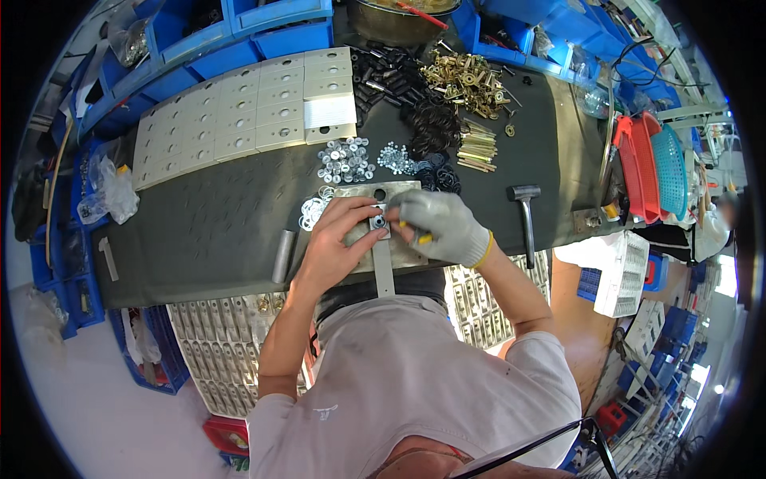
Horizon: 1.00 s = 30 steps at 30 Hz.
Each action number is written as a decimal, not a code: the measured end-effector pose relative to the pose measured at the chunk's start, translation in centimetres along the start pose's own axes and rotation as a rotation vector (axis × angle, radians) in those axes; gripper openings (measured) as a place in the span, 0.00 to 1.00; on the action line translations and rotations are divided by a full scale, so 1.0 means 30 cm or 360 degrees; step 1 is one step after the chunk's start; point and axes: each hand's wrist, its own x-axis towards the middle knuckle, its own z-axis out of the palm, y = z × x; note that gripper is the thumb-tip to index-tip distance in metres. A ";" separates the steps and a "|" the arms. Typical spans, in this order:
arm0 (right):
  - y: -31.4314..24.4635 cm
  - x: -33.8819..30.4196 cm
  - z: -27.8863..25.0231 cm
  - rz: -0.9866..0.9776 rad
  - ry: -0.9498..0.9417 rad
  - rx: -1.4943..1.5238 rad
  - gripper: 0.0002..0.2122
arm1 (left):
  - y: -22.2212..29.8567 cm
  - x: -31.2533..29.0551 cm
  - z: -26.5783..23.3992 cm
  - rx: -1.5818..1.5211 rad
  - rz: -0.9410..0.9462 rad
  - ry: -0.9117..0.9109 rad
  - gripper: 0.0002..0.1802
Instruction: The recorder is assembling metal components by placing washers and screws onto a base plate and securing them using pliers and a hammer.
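A small square metal part [381,227] with a dark round centre sits on a metal fixture plate [411,194] at the table's near edge. My bare left hand [339,243] pinches it from the left between thumb and fingers. My right hand [443,226], in a grey work glove with yellow cuff, is closed just to the right of it. Its thumb and fingertips meet beside the part, and anything between them is hidden. A flat metal bar [384,270] extends from the fixture toward my body. Flat washers [312,212] lie just beyond my left hand.
A hammer [526,219] lies at right, a metal cylinder [283,255] at left. Beyond the hands are round discs [345,160], small nuts [395,159], springs [432,126], brass-coloured hardware [471,82], pins [477,147] and drilled plates [239,112]. Blue bins [291,38] line the back.
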 end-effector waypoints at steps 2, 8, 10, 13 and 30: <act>0.017 0.049 0.000 0.0258 0.0050 -0.0221 0.10 | -0.002 -0.006 0.010 0.0076 0.0060 0.0048 0.17; 0.136 0.247 0.065 0.0602 -0.0338 -0.0655 0.10 | -0.005 -0.008 0.028 0.0172 0.0174 0.0137 0.17; 0.155 0.266 0.085 0.0630 -0.0449 -0.0726 0.11 | -0.007 -0.013 0.031 0.0142 0.0157 0.0152 0.18; 0.165 0.271 0.089 0.0606 -0.0537 -0.0801 0.12 | -0.015 -0.014 0.037 0.0101 0.0144 0.0143 0.18; -0.087 -0.050 -0.043 0.0775 0.0107 0.0079 0.10 | -0.032 0.032 -0.013 0.0033 0.0149 -0.0106 0.19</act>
